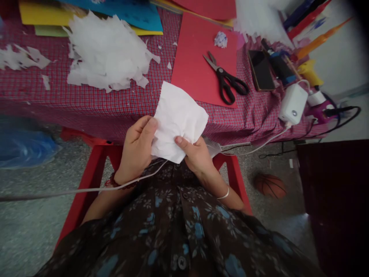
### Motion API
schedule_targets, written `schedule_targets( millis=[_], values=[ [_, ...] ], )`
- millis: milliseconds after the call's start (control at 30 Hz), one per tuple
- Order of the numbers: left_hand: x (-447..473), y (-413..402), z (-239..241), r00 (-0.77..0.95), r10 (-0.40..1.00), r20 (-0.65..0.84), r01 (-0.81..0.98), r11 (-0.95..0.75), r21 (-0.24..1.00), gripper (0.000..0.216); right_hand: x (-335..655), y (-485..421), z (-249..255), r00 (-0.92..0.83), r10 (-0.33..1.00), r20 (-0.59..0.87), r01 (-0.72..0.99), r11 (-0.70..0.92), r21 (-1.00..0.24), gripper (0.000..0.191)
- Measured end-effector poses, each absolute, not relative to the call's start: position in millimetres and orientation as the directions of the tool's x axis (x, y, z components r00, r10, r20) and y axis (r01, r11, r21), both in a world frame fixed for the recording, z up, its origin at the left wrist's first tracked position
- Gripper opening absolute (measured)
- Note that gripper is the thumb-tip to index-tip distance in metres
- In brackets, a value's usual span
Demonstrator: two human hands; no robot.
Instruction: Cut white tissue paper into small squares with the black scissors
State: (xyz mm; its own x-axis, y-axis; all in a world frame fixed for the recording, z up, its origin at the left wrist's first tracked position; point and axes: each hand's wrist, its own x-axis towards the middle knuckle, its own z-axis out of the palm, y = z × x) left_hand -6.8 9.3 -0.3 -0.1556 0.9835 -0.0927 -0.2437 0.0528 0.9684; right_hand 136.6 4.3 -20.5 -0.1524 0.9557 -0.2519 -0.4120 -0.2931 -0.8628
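Observation:
Between my two hands is a white sheet of thin paper [180,115], slightly creased, held over my lap at the table's front edge. My left hand [140,148] grips its left edge, thumb on top. My right hand [198,154] pinches the lower right part, thumb on the upper face and the other fingers hidden behind. Beyond the paper, black-handled scissors [223,77] lie with blades slightly apart on a red sheet [196,57]. A crumpled paper ball [220,39] rests near them. A heap of torn white paper [108,54] sits to the left.
A checked cloth [115,105] covers the table. On the right are a phone [261,70], a white power bank [293,103] and cables. One white cable [86,190] crosses my left wrist. Blue and yellow sheets [138,15] lie at the back. A basketball [270,185] is on the floor.

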Motion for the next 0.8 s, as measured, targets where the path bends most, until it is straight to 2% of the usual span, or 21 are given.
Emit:
schedule_targets(
  millis=[100,200,333,400,533,633,700,800],
  values=[
    [-10,9,4,-0.121,0.989,-0.088,-0.205,0.062,0.977,0.032,137,6,-16,-0.155,0.967,-0.202,-0.438,-0.251,-0.864,0.067],
    [-11,6,10,-0.04,0.996,-0.08,-0.078,0.077,0.994,0.022,137,9,-10,-0.185,0.974,-0.134,-0.495,-0.21,-0.843,0.066],
    [-9,4,14,-0.016,0.998,-0.059,0.081,0.06,0.995,0.011,134,12,-7,-0.177,0.969,-0.173,-0.508,-0.241,-0.827,0.065],
    [-8,5,13,-0.019,0.996,-0.082,0.033,0.082,0.996,0.011,132,12,-9,-0.112,0.967,-0.227,-0.496,-0.253,-0.831,0.067],
    [-8,14,5,-0.127,0.987,-0.101,-0.229,0.07,0.971,0.015,130,14,-11,-0.015,0.961,-0.275,-0.507,-0.245,-0.827,0.063],
    [-9,21,-3,-0.199,0.974,-0.104,-0.387,0.019,0.922,0.035,131,15,-11,-0.006,0.956,-0.294,-0.494,-0.258,-0.83,0.064],
    [-8,21,-8,-0.105,0.988,-0.112,-0.466,0.051,0.883,0.049,131,17,-10,-0.006,0.952,-0.305,-0.498,-0.268,-0.825,0.067],
    [-4,14,-14,0.109,0.983,-0.146,-0.486,0.181,0.855,0.05,129,18,-8,0.043,0.954,-0.297,-0.506,-0.235,-0.83,0.066]
  ],
)
